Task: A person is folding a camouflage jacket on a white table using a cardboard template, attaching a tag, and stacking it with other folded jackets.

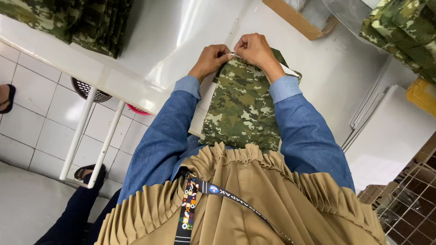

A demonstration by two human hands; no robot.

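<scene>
So the camo fabric piece is lying flat on the white counter, running from the counter's near edge right up to the person's hands, with its near end hanging just over the edge against the tan pleated garment they're wearing. Both hands are bunched together at the far end of the fabric: the left hand has its grip pinched shut on the top edge, and the right hand is closed tight on the same edge right beside it — knuckles nearly touching, with a small white bit showing between the fingers, too small to tell what it is. Blue denim sleeves come down on either side of the fabric. A lanyard with a colourful strap hangs across the tan garment. Further out, there's a stack of folded camo cloth at the far left corner of the counter and another heap of camo off to the right, well apart from the hands. An open cardboard box sits beyond the hands. Under the counter you can see white legs, a dark mesh basket and a pink rim next to it on the tiled floor — plus someone else's dark trouser leg and sandalled foot down at lower left.
</scene>
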